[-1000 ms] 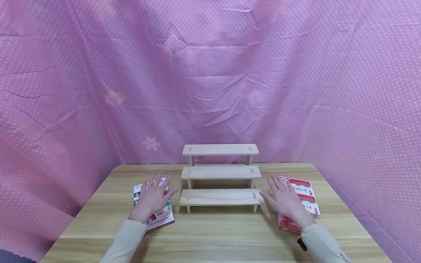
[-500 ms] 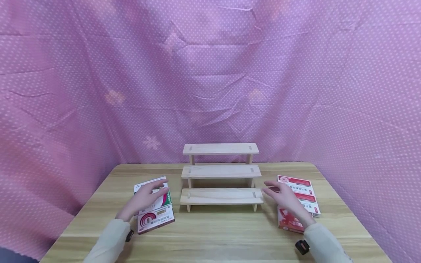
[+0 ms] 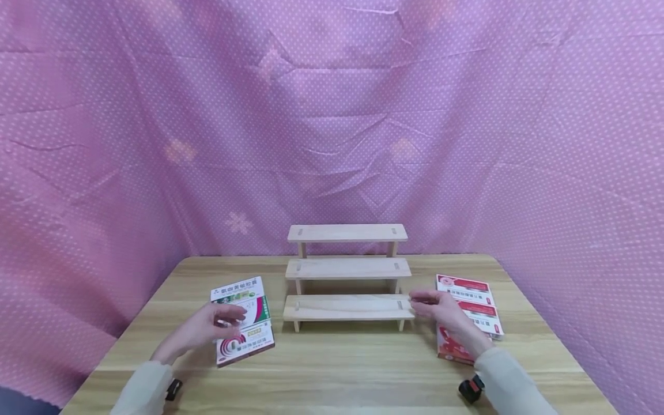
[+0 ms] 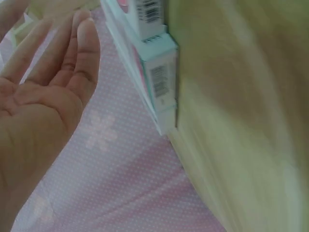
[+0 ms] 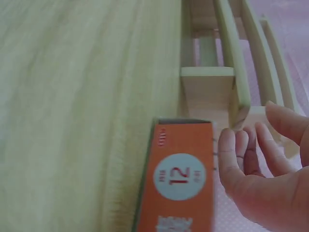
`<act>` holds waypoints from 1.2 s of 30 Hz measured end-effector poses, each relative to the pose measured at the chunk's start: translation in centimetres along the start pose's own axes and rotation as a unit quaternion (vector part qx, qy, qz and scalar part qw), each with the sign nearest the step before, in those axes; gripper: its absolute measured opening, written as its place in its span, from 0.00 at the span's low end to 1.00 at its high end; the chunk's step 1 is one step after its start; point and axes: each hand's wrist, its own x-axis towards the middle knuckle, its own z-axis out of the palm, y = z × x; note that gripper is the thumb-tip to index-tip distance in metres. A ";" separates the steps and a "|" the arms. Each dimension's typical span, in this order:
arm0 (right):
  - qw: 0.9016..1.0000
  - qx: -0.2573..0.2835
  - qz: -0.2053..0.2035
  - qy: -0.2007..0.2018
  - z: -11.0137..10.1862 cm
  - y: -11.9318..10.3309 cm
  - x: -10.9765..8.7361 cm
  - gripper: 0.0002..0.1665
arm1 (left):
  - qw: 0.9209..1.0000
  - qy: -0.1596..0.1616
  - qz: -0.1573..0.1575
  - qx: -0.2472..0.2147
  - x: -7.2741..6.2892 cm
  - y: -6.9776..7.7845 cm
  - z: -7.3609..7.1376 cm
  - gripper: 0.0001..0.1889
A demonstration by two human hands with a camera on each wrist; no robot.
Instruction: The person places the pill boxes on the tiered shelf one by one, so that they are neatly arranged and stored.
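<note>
While the left hand hovers over the white boxes near the counter's left edge, its fingers are loosely bent, moderately spread from the thumb, and hold nothing. Those boxes lie close together in a row running from front to back. Toward the right edge of the counter lie two red-and-white boxes, with a red box on their front side. Above these, the right hand is likewise slack and without a load, its fingertips by the wooden shelf's lowest step; whether they touch it seems hard to tell. That three-step stand is centred toward the back edge.
</note>
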 end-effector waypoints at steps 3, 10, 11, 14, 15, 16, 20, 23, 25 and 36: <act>1.000 -0.020 0.006 -0.007 0.4 0.5 0.1 0.28 | 0.999 -0.003 -0.016 0.035 -0.9 -0.2 0.2 0.29; 0.998 0.028 0.051 -0.021 0.9 0.9 0.1 0.29 | 0.993 0.006 -0.044 0.106 -2.4 -0.2 0.8 0.30; 0.997 0.042 0.059 -0.016 1.0 1.0 0.2 0.28 | 0.993 0.005 -0.042 0.109 -2.5 -0.2 0.9 0.30; 0.995 0.068 0.070 -0.015 1.1 1.1 0.3 0.28 | 0.992 0.002 -0.039 0.119 -2.6 -0.2 0.9 0.30; 0.995 0.072 0.073 -0.013 1.2 1.2 0.3 0.28 | 0.992 -0.002 -0.032 0.122 -2.7 -0.2 0.9 0.30; 0.994 0.075 0.074 -0.012 1.2 1.2 0.4 0.28 | 0.992 -0.002 -0.030 0.123 -2.7 -0.1 0.9 0.30; 0.991 0.105 0.078 -0.015 1.3 1.3 0.5 0.27 | 0.990 -0.004 -0.025 0.140 -2.7 -0.1 0.9 0.29; 0.988 0.130 0.086 -0.018 1.2 1.2 0.4 0.28 | 0.986 -0.008 -0.009 0.164 -2.6 -0.1 1.0 0.27; 0.987 0.134 0.089 -0.018 1.0 1.1 0.4 0.28 | 0.983 -0.010 0.008 0.184 -2.5 -0.2 1.1 0.27; 0.987 0.129 0.092 -0.020 0.8 0.7 0.7 0.28 | 0.974 -0.002 0.026 0.226 -2.4 0.0 1.5 0.34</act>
